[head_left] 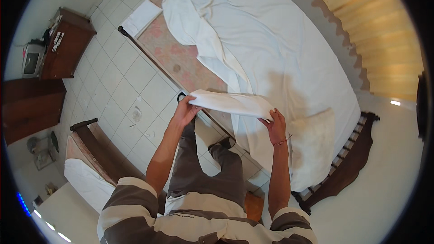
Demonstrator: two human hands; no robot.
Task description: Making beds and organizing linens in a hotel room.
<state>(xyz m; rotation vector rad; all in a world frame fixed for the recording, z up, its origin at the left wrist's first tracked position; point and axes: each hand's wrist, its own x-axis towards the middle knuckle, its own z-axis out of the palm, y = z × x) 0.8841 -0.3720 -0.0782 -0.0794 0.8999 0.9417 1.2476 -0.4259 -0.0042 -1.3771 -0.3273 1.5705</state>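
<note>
A folded white cloth (233,103) is stretched out in front of me, held up between both hands. My left hand (184,112) grips its left end, thumb on top. My right hand (275,125) pinches the right end; a thin red bracelet circles that wrist. Beyond the cloth is a bed with a pink patterned mattress (174,58), partly bare along its left side. A rumpled white sheet (271,36) spreads over the rest of it. On the sheet at the right lies a white pillow (314,147), by the dark wooden headboard (346,176).
A dark bed rail (151,59) runs along the near side. Behind me at the left stands a second bed's dark wooden end (97,147). Wooden cabinets (68,47) and a small television (32,61) line the left wall. Yellow curtains (370,31) hang at the far right.
</note>
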